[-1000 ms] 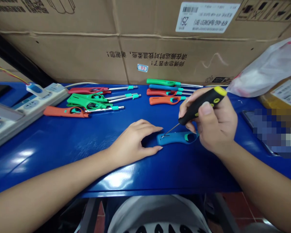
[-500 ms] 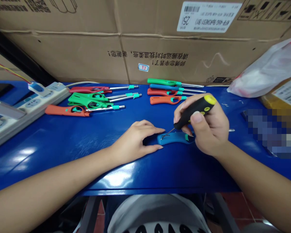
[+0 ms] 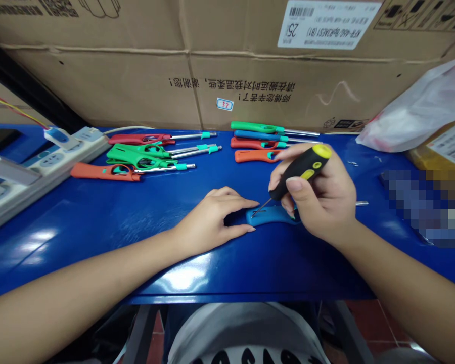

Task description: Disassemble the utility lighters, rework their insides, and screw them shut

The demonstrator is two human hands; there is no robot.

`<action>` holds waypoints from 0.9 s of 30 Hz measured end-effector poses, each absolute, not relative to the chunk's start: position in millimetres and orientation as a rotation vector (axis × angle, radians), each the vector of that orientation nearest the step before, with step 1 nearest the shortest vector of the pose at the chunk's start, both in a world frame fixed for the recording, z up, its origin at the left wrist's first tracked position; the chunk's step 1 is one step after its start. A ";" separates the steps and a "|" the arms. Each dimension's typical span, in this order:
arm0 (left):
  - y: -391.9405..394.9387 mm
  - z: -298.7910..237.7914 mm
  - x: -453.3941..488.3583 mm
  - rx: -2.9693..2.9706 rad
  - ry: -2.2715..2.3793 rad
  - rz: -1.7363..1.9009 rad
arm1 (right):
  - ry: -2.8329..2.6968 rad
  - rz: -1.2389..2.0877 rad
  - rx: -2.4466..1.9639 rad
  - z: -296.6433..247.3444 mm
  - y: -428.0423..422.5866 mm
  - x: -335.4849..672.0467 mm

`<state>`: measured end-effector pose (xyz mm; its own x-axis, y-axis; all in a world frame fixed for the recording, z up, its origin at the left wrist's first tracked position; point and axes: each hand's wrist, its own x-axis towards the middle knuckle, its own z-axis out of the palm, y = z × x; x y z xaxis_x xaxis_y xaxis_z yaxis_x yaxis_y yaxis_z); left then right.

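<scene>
A blue long-nosed lighter [image 3: 271,216] lies flat on the table, its metal tip showing to the right of my right hand. My left hand [image 3: 214,220] rests on the table, thumb and forefinger set on either side of the lighter's handle end, steadying it. My right hand [image 3: 322,197] is wrapped round the black and yellow handle of a screwdriver [image 3: 296,174]. The screwdriver slants down to the left, its thin tip at the lighter's handle end near a dark slot. My right hand covers the lighter's trigger part.
Behind my left hand lie several red, green and orange lighters [image 3: 136,157], some with casings apart. Another row of lighters [image 3: 256,135] lies farther right. A power strip [image 3: 60,162] stands left, a cardboard box [image 3: 136,91] behind, and a plastic bag [image 3: 413,106] right. Small metal bits [image 3: 352,163] lie nearby.
My right hand and the screwdriver handle have shifted slightly left and turned a little, with the tip in the same place. My left hand and the lighter have stayed put.
</scene>
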<state>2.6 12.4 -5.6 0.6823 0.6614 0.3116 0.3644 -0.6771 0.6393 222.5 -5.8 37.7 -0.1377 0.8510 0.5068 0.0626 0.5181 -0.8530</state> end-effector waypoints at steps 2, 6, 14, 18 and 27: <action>12.8 -6.0 2.6 2.351 0.780 0.728 | -1.574 0.800 -0.825 40.9 -7.7 221.8; 13.4 -5.6 2.7 2.355 0.769 0.712 | -1.615 0.857 -0.868 58.4 -13.3 222.4; 13.9 -6.6 2.5 2.364 0.778 0.713 | -2.032 0.493 -0.932 92.3 -12.2 222.1; 13.8 -7.5 2.5 2.379 0.763 0.724 | -2.065 0.172 -0.910 84.1 -4.0 221.0; 11.9 -5.1 2.9 2.383 0.743 0.713 | -1.996 0.421 -0.715 63.5 13.2 237.6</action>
